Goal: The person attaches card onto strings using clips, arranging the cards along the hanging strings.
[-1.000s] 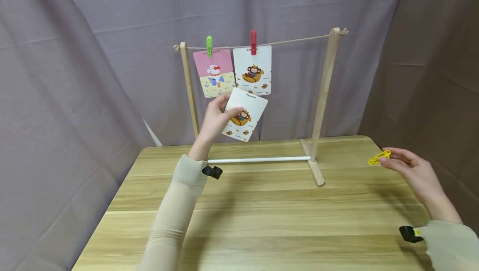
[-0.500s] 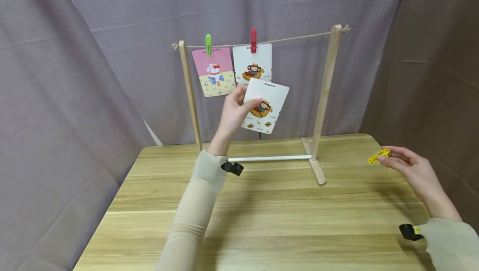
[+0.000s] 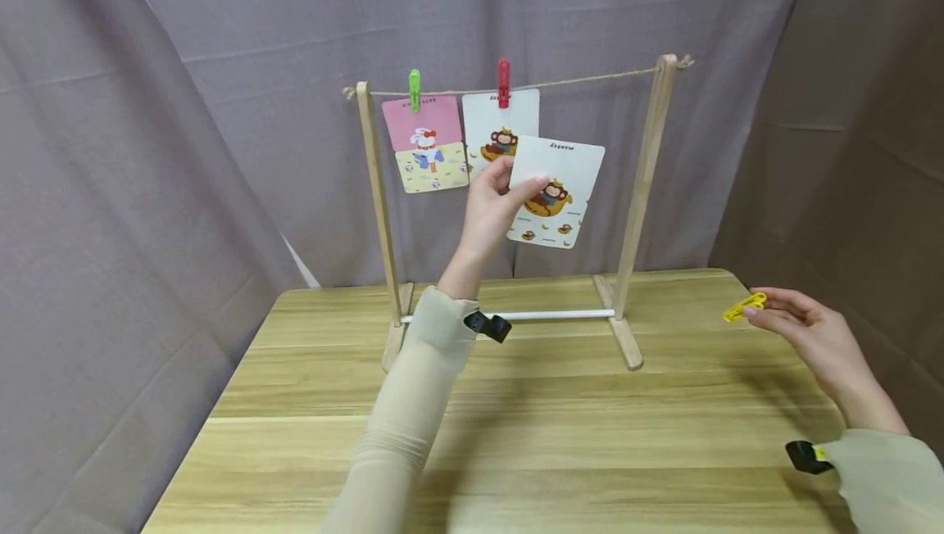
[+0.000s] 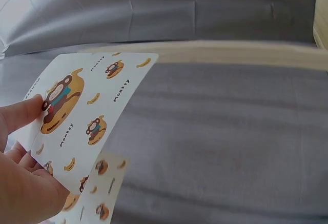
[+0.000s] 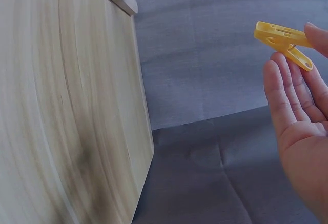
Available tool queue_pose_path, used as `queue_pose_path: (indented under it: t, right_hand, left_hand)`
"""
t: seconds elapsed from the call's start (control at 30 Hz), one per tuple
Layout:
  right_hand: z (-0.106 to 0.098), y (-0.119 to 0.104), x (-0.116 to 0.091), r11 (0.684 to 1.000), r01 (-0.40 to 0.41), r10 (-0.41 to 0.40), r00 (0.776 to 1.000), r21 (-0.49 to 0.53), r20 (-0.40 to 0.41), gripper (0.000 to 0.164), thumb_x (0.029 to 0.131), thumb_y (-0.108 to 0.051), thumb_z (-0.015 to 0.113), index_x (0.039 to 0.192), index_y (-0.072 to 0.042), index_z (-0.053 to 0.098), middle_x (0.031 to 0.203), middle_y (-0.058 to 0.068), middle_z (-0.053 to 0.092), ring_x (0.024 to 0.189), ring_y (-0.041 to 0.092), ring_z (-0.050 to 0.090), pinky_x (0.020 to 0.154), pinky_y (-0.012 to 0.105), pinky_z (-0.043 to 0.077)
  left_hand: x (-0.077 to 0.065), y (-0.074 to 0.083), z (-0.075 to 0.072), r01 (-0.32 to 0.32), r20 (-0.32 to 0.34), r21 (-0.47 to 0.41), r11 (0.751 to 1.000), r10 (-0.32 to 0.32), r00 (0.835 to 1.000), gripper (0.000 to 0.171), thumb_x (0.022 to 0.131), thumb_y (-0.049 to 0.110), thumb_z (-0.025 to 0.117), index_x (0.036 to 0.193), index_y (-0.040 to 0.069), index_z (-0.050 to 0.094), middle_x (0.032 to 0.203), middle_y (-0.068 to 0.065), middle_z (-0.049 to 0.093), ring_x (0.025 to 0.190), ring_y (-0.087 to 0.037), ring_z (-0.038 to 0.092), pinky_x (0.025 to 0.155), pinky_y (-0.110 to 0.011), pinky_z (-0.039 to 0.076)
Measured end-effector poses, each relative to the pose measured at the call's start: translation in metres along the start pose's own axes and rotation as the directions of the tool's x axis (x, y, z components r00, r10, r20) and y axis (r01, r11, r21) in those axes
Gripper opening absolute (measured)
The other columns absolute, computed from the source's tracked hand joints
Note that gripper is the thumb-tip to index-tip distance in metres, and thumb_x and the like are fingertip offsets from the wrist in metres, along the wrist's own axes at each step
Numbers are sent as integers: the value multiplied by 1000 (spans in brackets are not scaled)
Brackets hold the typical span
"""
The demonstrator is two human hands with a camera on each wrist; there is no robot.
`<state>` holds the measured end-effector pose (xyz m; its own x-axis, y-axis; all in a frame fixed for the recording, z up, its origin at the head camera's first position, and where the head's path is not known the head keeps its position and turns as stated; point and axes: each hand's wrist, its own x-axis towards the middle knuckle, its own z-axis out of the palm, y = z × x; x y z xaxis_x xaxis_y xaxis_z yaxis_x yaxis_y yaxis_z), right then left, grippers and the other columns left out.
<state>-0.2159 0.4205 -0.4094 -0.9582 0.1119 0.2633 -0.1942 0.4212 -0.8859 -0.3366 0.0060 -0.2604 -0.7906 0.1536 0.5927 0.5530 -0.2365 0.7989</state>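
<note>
My left hand [image 3: 490, 210] pinches a white monkey card [image 3: 564, 165] by its left edge, thumb on the printed front. The card is a little tilted and sits below the string, right of the hung cards. Behind it, a second monkey card [image 3: 483, 118] hangs from a red clothespin [image 3: 504, 83], its lower right part hidden. A pink and yellow rabbit card [image 3: 424, 126] hangs at the left from a green clothespin [image 3: 415, 92]. Off to the right, my right hand [image 3: 819, 346] holds a yellow clothespin [image 5: 282, 38] between thumb and fingers, above the table's right side.
A wooden stand with two posts, the right post [image 3: 645, 182] among them, carries the string [image 3: 590, 78]. A white bar [image 3: 560, 314] joins its feet on the wooden table [image 3: 590, 436]. Grey curtains [image 3: 258, 108] hang behind and at both sides.
My left hand has carried the monkey card to the right and slightly up, from below the hung cards toward the right post, and the card has turned more upright. The right hand stays nearly still.
</note>
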Motion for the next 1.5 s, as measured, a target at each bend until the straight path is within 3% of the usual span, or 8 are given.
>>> queue_pose_path:
  t: [0.2, 0.53, 0.9, 1.2, 1.5]
  right_hand:
    - [-2, -3, 0, 999, -12, 11, 1000, -38, -2, 38, 98, -18, 69, 135, -20, 60, 105, -24, 66, 94, -6, 65, 76, 6, 44]
    - [-6, -6, -2, 996, -26, 24, 999, -90, -22, 43, 98, -25, 69, 138, -16, 57, 107, -26, 65, 97, -4, 64, 77, 7, 44]
    - [-10, -8, -2, 992, -59, 57, 998, -112, -23, 45, 98, -31, 68, 140, -18, 56, 108, -28, 62, 95, -9, 59, 74, 8, 44]
    - [-12, -9, -3, 998, -26, 23, 998, -63, -50, 39, 98, -24, 69, 135, -19, 60, 103, -25, 65, 92, -5, 59, 75, 7, 45]
    - [-16, -10, -3, 998, -25, 22, 998, -52, -53, 37, 98, -21, 69, 133, -23, 61, 104, -25, 64, 93, -8, 60, 75, 6, 44]
  left_hand:
    - [7, 1, 14, 52, -21, -68, 996, -54, 998, 23, 90, 6, 75, 110, 0, 65, 99, -13, 75, 82, -14, 69, 71, -27, 56]
    - [22, -4, 29, 43, -94, -117, 992, -54, 994, 18, 90, 4, 76, 104, 1, 64, 92, -13, 74, 77, -11, 67, 68, -25, 53]
    - [36, 3, 46, 40, -105, -106, 994, -51, 993, 19, 89, 7, 77, 103, 0, 66, 91, -14, 74, 73, -10, 66, 64, -23, 52]
    - [50, 3, 57, 49, -119, -146, 988, -67, 991, 18, 90, 8, 77, 102, 1, 66, 88, -8, 73, 72, -10, 66, 66, -23, 54]
    - [60, 1, 62, 64, -125, -178, 982, -87, 988, 16, 89, 8, 78, 99, 1, 67, 87, -10, 74, 69, -11, 67, 65, -24, 56]
